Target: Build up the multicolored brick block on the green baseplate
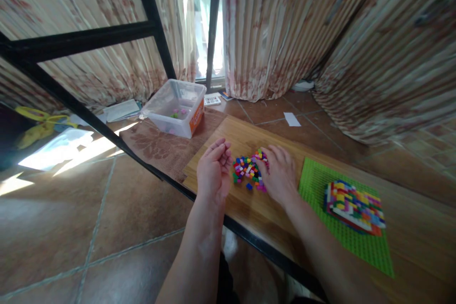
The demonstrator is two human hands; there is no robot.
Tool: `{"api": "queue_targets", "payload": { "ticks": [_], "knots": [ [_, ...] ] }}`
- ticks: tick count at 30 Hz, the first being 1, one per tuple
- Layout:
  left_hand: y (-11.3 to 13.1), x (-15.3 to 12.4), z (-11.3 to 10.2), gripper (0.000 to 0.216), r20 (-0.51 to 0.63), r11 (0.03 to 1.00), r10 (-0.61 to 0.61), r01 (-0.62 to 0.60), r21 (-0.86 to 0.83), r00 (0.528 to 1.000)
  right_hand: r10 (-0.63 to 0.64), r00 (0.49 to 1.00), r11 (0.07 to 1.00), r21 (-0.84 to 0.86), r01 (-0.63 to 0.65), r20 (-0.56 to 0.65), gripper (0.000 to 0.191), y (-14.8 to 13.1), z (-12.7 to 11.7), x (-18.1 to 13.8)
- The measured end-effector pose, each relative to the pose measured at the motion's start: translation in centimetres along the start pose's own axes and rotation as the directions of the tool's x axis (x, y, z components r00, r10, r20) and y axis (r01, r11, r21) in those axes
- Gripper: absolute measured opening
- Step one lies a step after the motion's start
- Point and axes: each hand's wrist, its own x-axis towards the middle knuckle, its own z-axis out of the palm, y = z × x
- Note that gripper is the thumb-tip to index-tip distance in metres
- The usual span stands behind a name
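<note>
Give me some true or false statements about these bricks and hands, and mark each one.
1. The right hand is at the loose bricks. True.
2. The loose bricks lie on the green plate. False: they lie on the table.
3. Pink and green pieces show in the tub. True.
4. The tub stands on the table. False: it is on the mat.
5. Both hands are right of the loose bricks. False: the left hand is left of them.

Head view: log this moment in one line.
left hand: fingers curled, beside brick pile | right hand: at pile's right edge, grip unclear | green baseplate: brick build on top | wooden table: beneath pile, baseplate
</note>
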Motion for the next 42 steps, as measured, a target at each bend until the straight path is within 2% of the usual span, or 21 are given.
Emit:
{"api": "queue_targets", "payload": {
  "ticks": [4,7,11,18,22,24,26,28,31,35,38,42],
  "knots": [
    [0.1,0.0,0.1,0.013,-0.001,1.0,-0.01,0.01,0.004,1.0,-0.243,0.951,0.961,0.181,0.21,0.19,0.039,-1.2,0.7,1.7],
    [0.2,0.0,0.1,0.014,-0.011,1.0,-0.014,0.014,-0.006,1.0,-0.325,0.912,0.931,0.255,0.262,0.25,0.036,-1.4,1.3,2.2],
    [0.3,0.0,0.0,0.014,-0.007,1.0,-0.018,0.018,-0.009,1.0,-0.35,0.906,0.914,0.297,0.276,0.237,0.03,-1.1,1.6,2.1],
    [0.1,0.1,-0.1,0.013,0.018,1.0,-0.026,0.026,-0.004,0.999,-0.314,0.937,0.895,0.378,0.237,0.155,0.029,-1.0,0.3,1.2],
    [0.2,0.1,-0.2,0.013,0.01,1.0,-0.017,0.017,-0.001,1.0,-0.228,0.969,0.898,0.405,0.17,0.1,0.028,-1.0,-0.2,0.7],
    [0.2,0.1,-0.1,0.013,0.013,1.0,-0.01,0.009,0.016,1.0,-0.125,0.989,0.877,0.475,0.074,0.077,0.024,-1.1,-0.5,0.4],
    [0.0,-0.1,0.0,0.012,0.018,0.996,-0.008,0.007,0.084,1.0,0.037,0.997,0.8,0.596,-0.069,0.066,0.023,-1.4,-1.1,0.2],
    [-0.4,-0.4,0.2,0.01,0.042,0.975,-0.02,0.01,0.222,0.999,0.194,0.979,0.663,0.726,-0.182,0.068,0.025,-1.9,-1.9,-0.1],
    [-1.5,-1.1,0.7,0.012,0.18,0.896,-0.065,-0.022,0.444,0.982,0.306,0.95,0.478,0.852,-0.214,0.067,0.026,-2.8,-3.6,-0.9],
    [-3.3,-2.0,1.3,0.005,0.401,0.818,-0.096,-0.158,0.553,0.911,0.383,0.922,0.379,0.901,-0.213,0.057,0.023,-3.3,-5.6,-2.2],
    [-4.5,-2.5,1.9,0.005,0.47,0.794,-0.08,-0.229,0.563,0.879,0.483,0.873,0.302,0.925,-0.232,0.061,0.024,-2.9,-6.4,-3.2],
    [-6.3,-3.1,2.7,0.007,0.517,0.77,-0.093,-0.268,0.579,0.851,0.577,0.804,0.168,0.942,-0.29,0.145,0.02,-1.6,-7.5,-4.8]
  ]
}}
